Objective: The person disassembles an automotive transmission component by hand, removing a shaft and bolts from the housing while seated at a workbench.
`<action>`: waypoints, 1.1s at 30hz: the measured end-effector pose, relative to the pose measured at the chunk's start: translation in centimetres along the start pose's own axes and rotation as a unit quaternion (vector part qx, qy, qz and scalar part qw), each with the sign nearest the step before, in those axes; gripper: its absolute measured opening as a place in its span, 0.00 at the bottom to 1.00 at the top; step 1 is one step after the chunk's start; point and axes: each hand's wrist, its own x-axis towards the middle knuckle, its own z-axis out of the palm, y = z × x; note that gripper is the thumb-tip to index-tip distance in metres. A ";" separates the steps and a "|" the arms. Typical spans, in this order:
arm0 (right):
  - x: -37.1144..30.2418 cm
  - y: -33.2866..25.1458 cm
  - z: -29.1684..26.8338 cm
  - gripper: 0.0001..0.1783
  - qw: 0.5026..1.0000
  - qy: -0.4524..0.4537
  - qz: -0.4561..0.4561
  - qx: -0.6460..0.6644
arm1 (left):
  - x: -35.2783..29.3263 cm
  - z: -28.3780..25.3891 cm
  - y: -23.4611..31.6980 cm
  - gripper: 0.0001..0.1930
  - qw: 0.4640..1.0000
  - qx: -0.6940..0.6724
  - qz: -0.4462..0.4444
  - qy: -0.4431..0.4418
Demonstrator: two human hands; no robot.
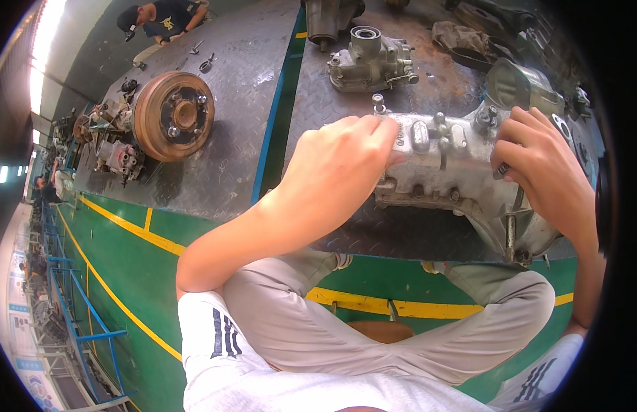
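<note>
A silver-grey metal gearbox housing (463,172) lies on its side at the near edge of the workbench, in front of me. My left hand (349,151) is closed over its left end, fingers curled on the top edge; the fingertips are partly hidden. At the housing's right side, my right hand (542,154) has its fingers wrapped round the dark end of a socket wrench (510,230). The shiny shaft of this tool points down toward a bolt at the housing's near right flange. Several bolts and raised bosses stand along the housing's top.
Behind stands a smaller metal casing (373,62); a grey rag (463,38) lies beyond it. On the left bench, a rusty brake drum (173,115) sits beside an axle assembly. A co-worker (164,20) leans over that bench's far end. Below me are a stool (377,332) and green floor.
</note>
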 end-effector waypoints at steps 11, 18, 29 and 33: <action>0.0 -0.3 -0.4 0.14 0.999 0.002 -0.049 0.024 | 0.1 -0.6 0.3 0.16 0.998 0.005 -0.038 -0.043; -0.1 0.2 -0.1 0.13 0.999 -0.029 -0.024 0.018 | 0.0 -0.1 -0.2 0.15 0.996 0.003 0.065 0.067; -0.5 0.2 -0.2 0.18 0.998 -0.002 -0.034 -0.047 | 0.1 -0.5 0.3 0.13 0.995 0.063 0.073 0.039; 0.3 0.5 -0.2 0.16 0.998 0.015 -0.055 0.001 | 0.4 -1.0 0.7 0.15 0.993 0.076 -0.085 -0.023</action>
